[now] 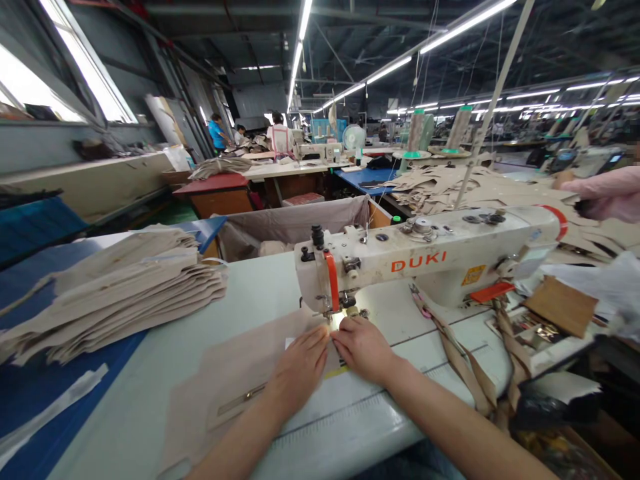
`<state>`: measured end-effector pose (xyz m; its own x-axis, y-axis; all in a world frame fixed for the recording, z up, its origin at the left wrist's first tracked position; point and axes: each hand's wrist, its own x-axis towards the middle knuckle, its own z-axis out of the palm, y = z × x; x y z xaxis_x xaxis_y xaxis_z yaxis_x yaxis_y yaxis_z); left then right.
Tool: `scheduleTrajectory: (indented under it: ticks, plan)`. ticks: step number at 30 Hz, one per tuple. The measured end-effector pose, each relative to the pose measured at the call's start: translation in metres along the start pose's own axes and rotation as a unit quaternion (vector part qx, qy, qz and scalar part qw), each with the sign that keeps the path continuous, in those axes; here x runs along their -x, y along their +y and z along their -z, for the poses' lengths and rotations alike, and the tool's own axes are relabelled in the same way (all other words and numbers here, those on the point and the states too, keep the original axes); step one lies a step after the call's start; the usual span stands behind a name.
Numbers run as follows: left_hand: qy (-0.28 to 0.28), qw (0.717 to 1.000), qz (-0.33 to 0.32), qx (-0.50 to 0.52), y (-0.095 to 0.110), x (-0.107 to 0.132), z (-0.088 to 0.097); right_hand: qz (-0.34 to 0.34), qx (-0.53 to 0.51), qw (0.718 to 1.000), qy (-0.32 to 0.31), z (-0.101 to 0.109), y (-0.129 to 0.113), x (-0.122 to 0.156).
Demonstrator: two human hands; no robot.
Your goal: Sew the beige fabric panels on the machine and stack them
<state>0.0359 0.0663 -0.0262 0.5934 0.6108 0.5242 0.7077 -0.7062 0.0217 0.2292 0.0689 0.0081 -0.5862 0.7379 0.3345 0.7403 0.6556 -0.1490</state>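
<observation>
A beige fabric piece (235, 373) with a zipper sewn into it lies flat on the pale sewing table (150, 407). My left hand (299, 370) rests on the fabric with fingers stretched forward, flat. My right hand (364, 348) lies beside it, fingers pressing the cloth's edge just in front of the lit needle area (337, 319) of a white DUKI sewing machine (430, 257). The fingertips of both hands almost touch near the presser foot. Neither hand grips anything.
A tall stack of cut beige pieces (115, 293) sits on a blue cloth at the left. Beige straps (460, 353) hang off the machine's front. A fabric-lined bin (295, 223) stands behind the table. Another person's pink sleeve (607, 193) shows at the right; workers sit far back.
</observation>
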Motion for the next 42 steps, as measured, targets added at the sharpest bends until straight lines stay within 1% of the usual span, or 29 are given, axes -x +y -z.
scheduleTrajectory:
  ticks: [6,11,15,20,26,30,33,39,42]
  plan:
    - [-0.006,1.000,0.004,-0.023,-0.003,-0.004,0.000,-0.009,0.003,1.000,-0.002,-0.003,0.001,-0.002]
    - [-0.017,1.000,0.012,0.002,-0.003,-0.009,0.001,-0.009,0.005,1.000,-0.008,-0.002,0.001,-0.003]
    - [-0.021,0.999,0.015,0.022,-0.005,-0.009,-0.001,-0.011,0.006,1.000,-0.011,-0.002,0.002,-0.004]
    - [-0.023,1.000,0.012,0.014,-0.008,-0.009,-0.004,-0.016,0.009,1.000,-0.008,-0.004,0.002,-0.004]
    - [-0.015,0.999,0.012,0.038,-0.009,-0.008,-0.005,-0.015,0.013,1.000,-0.005,-0.003,0.002,-0.005]
    - [-0.015,1.000,0.007,0.026,-0.009,-0.008,-0.005,-0.014,0.016,1.000,-0.004,-0.004,0.002,-0.003]
    - [-0.018,1.000,0.006,0.012,-0.010,-0.008,-0.004,-0.011,0.018,1.000,-0.005,-0.003,0.002,-0.002]
    - [-0.055,0.998,-0.016,-0.012,-0.011,-0.007,0.005,-0.011,0.020,1.000,-0.006,0.000,0.000,-0.002]
    - [-0.058,0.998,-0.020,-0.015,-0.012,-0.008,0.006,-0.014,0.020,1.000,-0.006,0.000,0.000,-0.003]
